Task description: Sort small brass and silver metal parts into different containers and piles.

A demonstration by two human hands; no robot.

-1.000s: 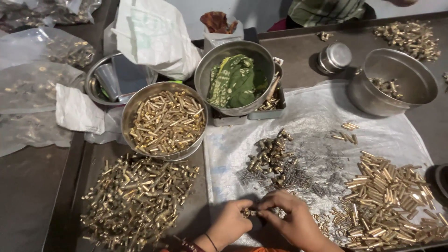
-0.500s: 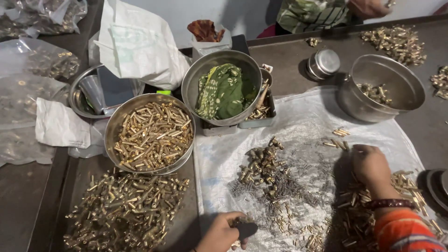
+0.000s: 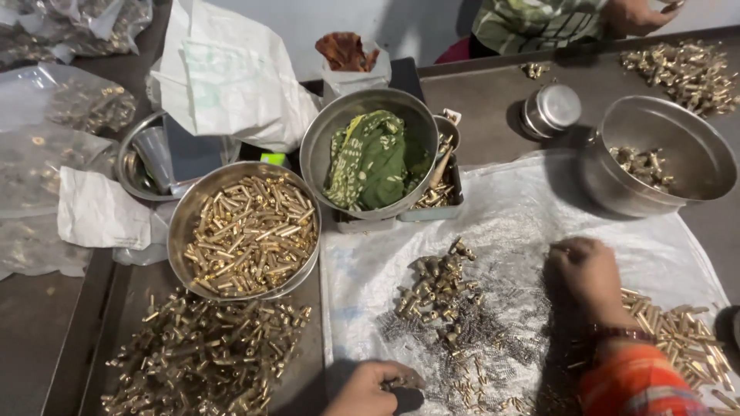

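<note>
My left hand [image 3: 370, 387] rests at the near edge of the white plastic sheet [image 3: 509, 223], its fingers curled around a small brass part. My right hand [image 3: 587, 271] lies palm down on the sheet, fingers bent over thin metal springs [image 3: 493, 323]; whether it grips anything is hidden. A small heap of brass fittings [image 3: 433, 289] lies between the two hands. To the right of my right wrist lies a pile of brass tubes [image 3: 678, 335]. A steel bowl of brass tubes [image 3: 250, 231] stands to the left.
A steel bowl with green cloth [image 3: 374, 158] stands behind the sheet, and a big steel bowl [image 3: 663, 154] holding a few brass parts at the right. Loose brass parts [image 3: 204, 354] cover the near left tray. Plastic bags [image 3: 54, 115] lie far left. Another person's torso [image 3: 539, 23] is opposite.
My hands were together at the near edge. My right hand moved out to the right and now sits farther up the sheet over the springs; my left hand stays near the edge.
</note>
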